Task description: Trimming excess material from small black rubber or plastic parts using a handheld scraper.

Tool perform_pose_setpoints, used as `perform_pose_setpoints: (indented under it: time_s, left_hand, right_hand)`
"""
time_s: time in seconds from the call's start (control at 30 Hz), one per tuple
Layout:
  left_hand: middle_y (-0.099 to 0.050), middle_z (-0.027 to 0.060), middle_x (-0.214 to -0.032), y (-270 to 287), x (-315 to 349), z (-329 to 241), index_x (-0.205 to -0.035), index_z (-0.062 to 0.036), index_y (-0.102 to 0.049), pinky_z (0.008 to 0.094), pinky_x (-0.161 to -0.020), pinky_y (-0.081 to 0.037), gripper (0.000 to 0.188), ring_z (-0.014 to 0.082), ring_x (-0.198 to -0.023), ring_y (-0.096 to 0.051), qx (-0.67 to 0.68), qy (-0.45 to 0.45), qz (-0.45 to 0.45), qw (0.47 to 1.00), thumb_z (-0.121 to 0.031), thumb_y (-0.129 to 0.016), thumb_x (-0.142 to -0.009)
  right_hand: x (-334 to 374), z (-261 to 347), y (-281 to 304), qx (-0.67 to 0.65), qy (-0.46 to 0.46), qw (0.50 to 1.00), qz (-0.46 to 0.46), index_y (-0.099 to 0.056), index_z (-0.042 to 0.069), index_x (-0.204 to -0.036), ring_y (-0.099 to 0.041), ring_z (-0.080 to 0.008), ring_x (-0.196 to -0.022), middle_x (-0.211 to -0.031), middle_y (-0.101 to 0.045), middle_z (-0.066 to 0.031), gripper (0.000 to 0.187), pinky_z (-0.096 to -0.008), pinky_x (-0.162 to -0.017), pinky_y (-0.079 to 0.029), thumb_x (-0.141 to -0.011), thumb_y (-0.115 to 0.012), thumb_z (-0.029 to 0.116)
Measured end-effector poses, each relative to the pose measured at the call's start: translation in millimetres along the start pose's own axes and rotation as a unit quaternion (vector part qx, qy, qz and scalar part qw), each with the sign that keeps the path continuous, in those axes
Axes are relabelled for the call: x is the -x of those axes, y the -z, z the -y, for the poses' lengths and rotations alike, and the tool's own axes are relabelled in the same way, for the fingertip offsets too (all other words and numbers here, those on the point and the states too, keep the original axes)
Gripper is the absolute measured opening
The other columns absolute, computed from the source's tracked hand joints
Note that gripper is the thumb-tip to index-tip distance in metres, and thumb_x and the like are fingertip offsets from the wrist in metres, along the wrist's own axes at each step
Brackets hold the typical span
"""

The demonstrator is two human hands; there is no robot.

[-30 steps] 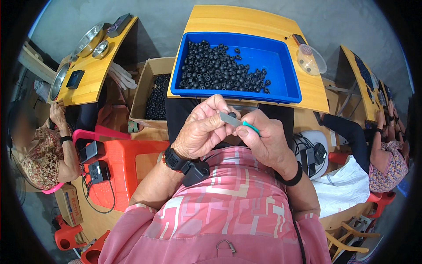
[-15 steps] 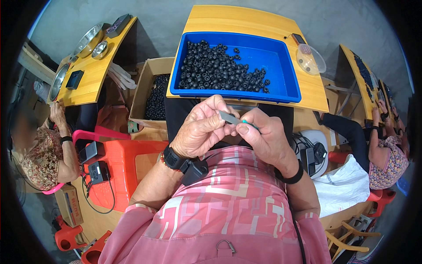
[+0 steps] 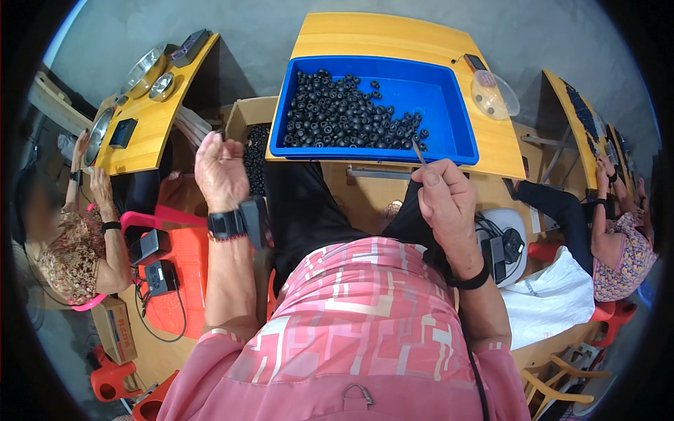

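My left hand (image 3: 220, 174) is raised over the cardboard box (image 3: 246, 112), its fingers curled together. At its fingertips shows a small black piece (image 3: 221, 132), too small to make out well. My right hand (image 3: 447, 200) is closed around a small knife (image 3: 419, 151), its thin grey blade pointing up toward the front edge of the blue tray (image 3: 449, 112). The knife's handle is hidden in the fist. Many round black beads with holes (image 3: 344, 116) lie heaped in the tray's left and middle; more dark pieces (image 3: 257, 158) fill the box.
The tray stands on a yellow wooden table (image 3: 386, 35), beside a clear plastic lid (image 3: 495, 95). A red stool (image 3: 175, 281) bears black devices and a cable. At left a person (image 3: 77, 245) sits by a table with steel bowls; another person (image 3: 621, 245) works at right. A white sack (image 3: 547, 298) lies nearby.
My hands were together in front of my chest, with the blade between them. Now they are apart: the left has moved left over the box, the right slightly right with the knife.
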State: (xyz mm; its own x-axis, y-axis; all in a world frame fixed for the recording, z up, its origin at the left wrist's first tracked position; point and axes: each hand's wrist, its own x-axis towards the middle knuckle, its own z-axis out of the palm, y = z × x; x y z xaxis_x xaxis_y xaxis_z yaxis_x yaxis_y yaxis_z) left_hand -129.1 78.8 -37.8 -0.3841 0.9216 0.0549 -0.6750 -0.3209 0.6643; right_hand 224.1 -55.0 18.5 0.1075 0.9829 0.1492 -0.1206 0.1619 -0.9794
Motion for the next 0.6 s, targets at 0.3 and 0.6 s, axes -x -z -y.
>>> perform_pose_setpoints:
  time_s: [0.3, 0.6]
  left_hand:
    - [-0.065, 0.0124, -0.122, -43, -1, 13, -0.133, 0.005, -0.054, 0.0339, -0.098, -0.05, 0.047, 0.0198, -0.108, -0.063, -0.437, -0.198, 0.063, 0.875, -0.006, -0.071, -0.09]
    - [-0.064, 0.012, -0.101, -141, 34, 63, -0.11, -0.0067, -0.069, 0.0401, -0.087, -0.05, 0.031, 0.0311, -0.098, -0.062, -0.628, -0.203, 0.444, 0.606, 0.0, -0.072, -0.08]
  right_hand:
    - [1, -5, -4, 0.05, 0.003, 0.999, 0.0, -0.065, 0.002, -0.091, -0.04, -0.0006, -0.063, -0.071, -0.051, 0.0081, 0.019, -0.0198, -0.055, -0.033, -0.1, -0.065, 0.019]
    - [6, -2, -8, 0.016, -0.001, 1.0, 0.003, -0.065, 0.001, -0.091, -0.041, -0.0009, -0.064, -0.072, -0.052, 0.0077, 0.015, -0.0199, -0.056, -0.034, -0.099, -0.064, 0.013]
